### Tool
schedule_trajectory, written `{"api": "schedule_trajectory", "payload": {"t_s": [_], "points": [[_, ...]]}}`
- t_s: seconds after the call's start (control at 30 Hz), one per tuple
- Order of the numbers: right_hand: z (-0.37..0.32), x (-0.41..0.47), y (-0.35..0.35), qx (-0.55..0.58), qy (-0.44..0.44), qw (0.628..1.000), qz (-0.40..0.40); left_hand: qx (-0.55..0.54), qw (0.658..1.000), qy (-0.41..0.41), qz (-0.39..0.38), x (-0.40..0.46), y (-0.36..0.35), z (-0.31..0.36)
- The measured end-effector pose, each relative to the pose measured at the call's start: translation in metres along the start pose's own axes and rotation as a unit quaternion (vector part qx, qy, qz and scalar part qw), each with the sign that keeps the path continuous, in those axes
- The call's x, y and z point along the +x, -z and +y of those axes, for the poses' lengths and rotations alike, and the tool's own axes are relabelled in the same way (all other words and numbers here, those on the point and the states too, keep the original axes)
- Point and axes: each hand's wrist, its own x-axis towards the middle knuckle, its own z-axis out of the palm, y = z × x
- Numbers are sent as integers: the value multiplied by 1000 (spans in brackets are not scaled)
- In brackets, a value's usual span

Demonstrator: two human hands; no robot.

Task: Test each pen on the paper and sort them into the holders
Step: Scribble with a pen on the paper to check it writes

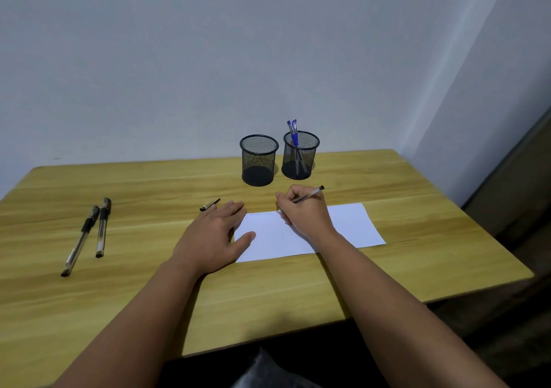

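My right hand (304,212) grips a clear pen with a black end (310,195), its tip down on the far left part of the white paper (351,229). My left hand (214,235) lies flat with straight fingers on the paper's left edge and the table. A black pen cap (210,204) lies just beyond my left fingers. Two capped black pens (89,232) lie side by side at the table's left. Two black mesh holders stand at the back: the left holder (258,159) looks empty, the right holder (300,155) has blue pens in it.
The wooden table (417,185) stands against a pale wall, with its right edge near a corner and a dark floor below. Its near edge cuts diagonally in front of my lap.
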Motion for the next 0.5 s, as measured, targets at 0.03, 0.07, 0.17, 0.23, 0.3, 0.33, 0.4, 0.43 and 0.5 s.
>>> {"api": "schedule_trajectory", "payload": {"t_s": [0.03,0.07,0.17,0.23,0.3,0.33,0.4,0.43,0.5], "points": [[0,0,0,-2,2,1000,-3,0,1000,0,0,0,0,0],[1,0,0,-4,3,1000,-7,0,1000,0,0,0,0,0],[2,0,-1,-12,4,1000,-10,0,1000,2,2,0,0,-1],[2,1,0,-22,0,1000,-4,0,1000,2,0,-1,0,-1],[2,1,0,-24,-5,1000,4,2,1000,2,-2,-1,0,-1],[1,0,0,-22,-6,1000,8,3,1000,2,-1,-1,0,0],[0,0,0,-18,-7,1000,13,3,1000,2,1,-1,0,0],[0,-1,0,-18,-7,1000,12,4,1000,1,1,-1,0,0],[1,-1,-1,-24,-4,1000,4,5,1000,1,-3,0,0,0]]}}
